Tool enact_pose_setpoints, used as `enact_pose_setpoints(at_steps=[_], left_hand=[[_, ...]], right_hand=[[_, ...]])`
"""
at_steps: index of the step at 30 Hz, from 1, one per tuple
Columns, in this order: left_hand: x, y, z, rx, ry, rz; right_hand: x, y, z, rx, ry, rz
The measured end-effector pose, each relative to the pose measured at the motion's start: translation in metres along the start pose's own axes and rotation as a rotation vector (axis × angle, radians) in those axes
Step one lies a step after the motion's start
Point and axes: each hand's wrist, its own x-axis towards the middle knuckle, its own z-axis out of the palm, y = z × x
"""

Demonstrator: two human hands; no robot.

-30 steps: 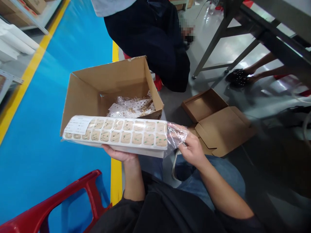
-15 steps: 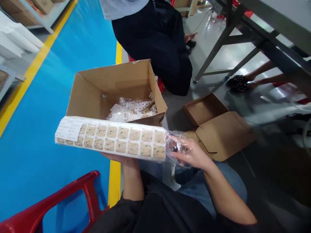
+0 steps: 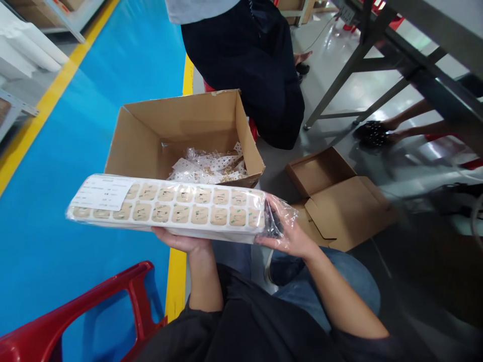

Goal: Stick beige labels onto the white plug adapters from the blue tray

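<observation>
Head cam: the person is sitting and holding a long flat pack of tan stickers, wrapped in clear plastic, level over their lap and just in front of the open cardboard box. The left hand is propping the pack up from underneath; its fingers are mostly hidden, so I can't tell how they're curled. The right hand is gripping the loose plastic at the pack's right end, fingers pinching it. Little plastic bags are lying in the box, a flat empty box is sitting on the floor to the right, and another person is sitting behind.
</observation>
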Motion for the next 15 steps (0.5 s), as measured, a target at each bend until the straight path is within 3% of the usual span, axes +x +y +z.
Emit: enact_pose_setpoints(at_steps=[5,15], left_hand=[[-0.004,-0.003,-0.002,0.002,0.011,-0.006],[-0.009,-0.007,0.001,0.046,0.055,-0.008]], right_hand=[[0.002,0.007,0.014,0.099,0.079,0.166],[0.004,0.010,0.036,0.232,0.271,0.181]])
